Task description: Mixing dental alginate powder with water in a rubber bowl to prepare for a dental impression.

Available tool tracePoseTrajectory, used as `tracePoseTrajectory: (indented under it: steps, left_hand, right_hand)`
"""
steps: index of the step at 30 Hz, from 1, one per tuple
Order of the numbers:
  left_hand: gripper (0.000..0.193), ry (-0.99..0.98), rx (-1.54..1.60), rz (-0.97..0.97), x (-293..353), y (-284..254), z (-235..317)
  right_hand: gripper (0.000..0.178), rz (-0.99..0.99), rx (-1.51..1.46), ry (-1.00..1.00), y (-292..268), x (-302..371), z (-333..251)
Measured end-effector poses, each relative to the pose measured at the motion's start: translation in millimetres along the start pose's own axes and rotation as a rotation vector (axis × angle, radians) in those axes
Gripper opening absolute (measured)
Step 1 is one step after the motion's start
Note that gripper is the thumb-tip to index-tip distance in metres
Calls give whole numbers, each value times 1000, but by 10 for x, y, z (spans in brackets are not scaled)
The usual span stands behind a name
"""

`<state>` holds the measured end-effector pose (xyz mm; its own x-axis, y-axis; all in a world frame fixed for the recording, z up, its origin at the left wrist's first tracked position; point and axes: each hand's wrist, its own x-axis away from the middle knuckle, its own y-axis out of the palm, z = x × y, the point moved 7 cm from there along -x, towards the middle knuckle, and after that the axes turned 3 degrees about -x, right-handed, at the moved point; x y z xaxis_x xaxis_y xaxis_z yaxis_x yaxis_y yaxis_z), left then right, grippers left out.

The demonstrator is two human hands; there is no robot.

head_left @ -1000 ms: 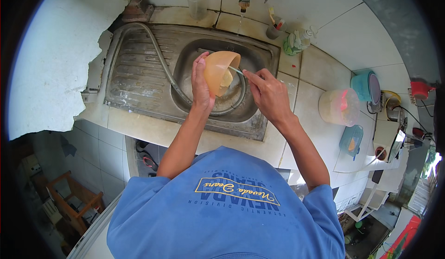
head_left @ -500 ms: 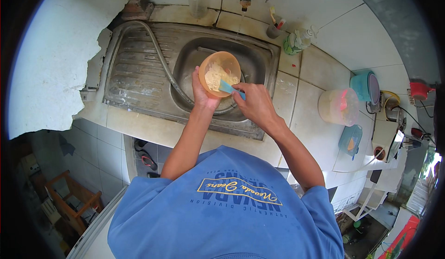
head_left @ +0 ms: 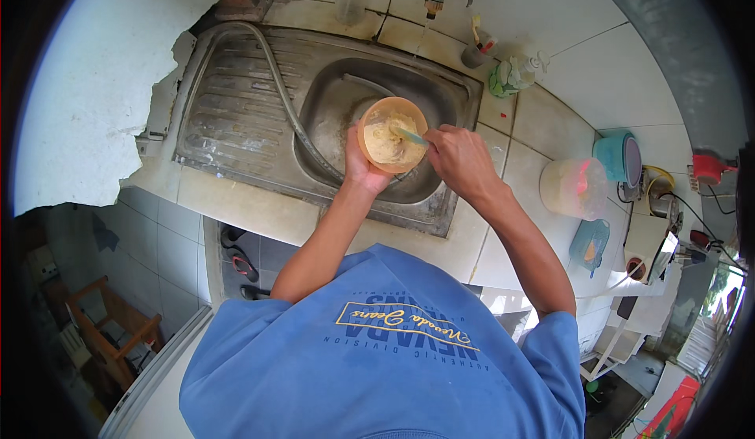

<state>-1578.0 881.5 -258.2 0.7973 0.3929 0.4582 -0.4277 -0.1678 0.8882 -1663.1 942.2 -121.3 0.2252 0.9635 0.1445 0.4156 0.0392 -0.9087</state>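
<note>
My left hand (head_left: 365,167) is wrapped round the side and underside of an orange plastic bowl (head_left: 392,106) held above the sink basin. Pale, lumpy, flour-like powder (head_left: 385,146) covers its inside. In my right hand (head_left: 465,162), at the bowl's right rim, is a light-blue plastic utensil (head_left: 414,136) gripped by its handle. The utensil's far end is sunk in the powder, so its exact kind is hidden. Below the bowl lies the stainless steel sink (head_left: 330,97).
A grey hose (head_left: 277,77) loops across the drainboard into the basin. Water trickles from the tap (head_left: 434,5) behind. Along the wall stand a cup of toothbrushes (head_left: 475,54) and a pump bottle (head_left: 515,73). A clear tub (head_left: 568,183) sits on the right counter.
The bowl and both hands have shifted right and slightly down in view. The utensil has turned within the powder, and less of its blue part shows.
</note>
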Motion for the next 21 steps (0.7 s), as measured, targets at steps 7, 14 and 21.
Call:
tracePoseTrajectory:
  steps: [7,14,21]
  left_hand:
    - [48,-1,-94,43,42,-3,4]
    - [50,112,-187,28,144,121,145]
    - [51,215,-268,21,215,261,202]
  right_hand:
    - [10,86,106,-215,-195,34,-248]
    - [17,135,-60,-30,89,244,111]
    - [21,374,-165,4,-144,240,-56]
